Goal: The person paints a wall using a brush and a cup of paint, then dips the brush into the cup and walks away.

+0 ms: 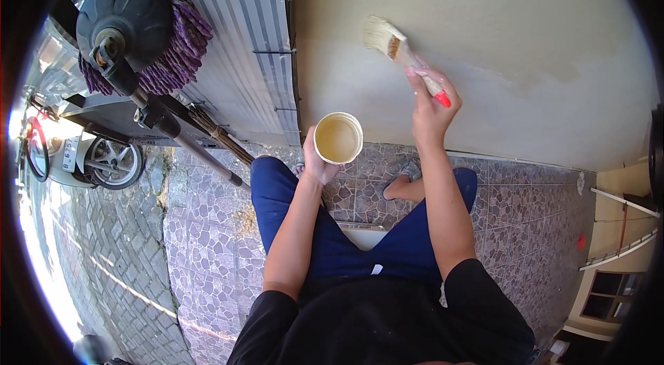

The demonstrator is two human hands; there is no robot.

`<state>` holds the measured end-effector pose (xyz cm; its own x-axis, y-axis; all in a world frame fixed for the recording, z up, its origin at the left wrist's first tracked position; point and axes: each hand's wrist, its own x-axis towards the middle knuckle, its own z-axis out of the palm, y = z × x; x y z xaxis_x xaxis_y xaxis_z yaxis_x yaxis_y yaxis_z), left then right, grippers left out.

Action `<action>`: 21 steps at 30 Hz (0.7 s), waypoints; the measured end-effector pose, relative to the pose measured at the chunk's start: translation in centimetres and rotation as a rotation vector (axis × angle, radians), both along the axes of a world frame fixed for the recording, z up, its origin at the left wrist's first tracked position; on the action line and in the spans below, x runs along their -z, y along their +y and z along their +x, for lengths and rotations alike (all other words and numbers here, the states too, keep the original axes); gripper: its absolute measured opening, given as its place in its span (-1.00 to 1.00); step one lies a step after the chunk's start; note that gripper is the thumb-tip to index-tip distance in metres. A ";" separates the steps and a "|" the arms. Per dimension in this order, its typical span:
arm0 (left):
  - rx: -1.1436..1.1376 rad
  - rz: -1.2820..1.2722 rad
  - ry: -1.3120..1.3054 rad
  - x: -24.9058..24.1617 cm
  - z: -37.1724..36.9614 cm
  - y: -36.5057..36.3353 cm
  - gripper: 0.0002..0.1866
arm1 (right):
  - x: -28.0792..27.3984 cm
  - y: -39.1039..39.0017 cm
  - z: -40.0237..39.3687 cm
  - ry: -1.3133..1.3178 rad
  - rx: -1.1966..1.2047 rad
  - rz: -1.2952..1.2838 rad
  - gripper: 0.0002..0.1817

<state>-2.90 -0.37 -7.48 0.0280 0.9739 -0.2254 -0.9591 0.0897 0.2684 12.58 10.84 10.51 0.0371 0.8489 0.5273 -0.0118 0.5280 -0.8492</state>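
Observation:
My right hand (435, 104) is closed round the handle of a paintbrush (398, 49), whose red handle tip sticks out by the wrist side. The cream-coated bristles lie against the wall (484, 12), where a darker, wet-looking beige area meets a paler part below. In my left hand (318, 163) is a round cup (338, 137) with pale paint inside, held with its mouth facing up, in front of my knees. Some of the left fingers are hidden behind the cup.
A mop with purple strands (176, 40) leans at the left beside a corrugated metal panel (235, 12). Farther left stands a parked motorbike (104, 157). Patterned tiles (512, 206) cover the floor, and a ladder-like frame (622, 247) is at the right.

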 end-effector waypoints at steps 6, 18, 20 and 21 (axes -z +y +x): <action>0.036 0.058 0.048 0.1 -0.1 -0.1 -0.46 | 0.8 0.4 7.8 0.054 0.215 -0.014 -0.90; 0.073 0.096 0.035 0.0 0.8 0.7 -0.43 | -1.7 -3.4 1.7 0.029 -0.078 -0.002 -0.96; 0.079 0.109 0.033 0.1 0.8 0.8 -0.42 | -2.5 -2.6 -2.1 0.046 -0.168 0.036 -0.95; 0.076 0.101 0.020 0.2 1.0 0.8 -0.42 | -2.9 -2.2 -3.6 0.045 -0.199 0.030 -0.95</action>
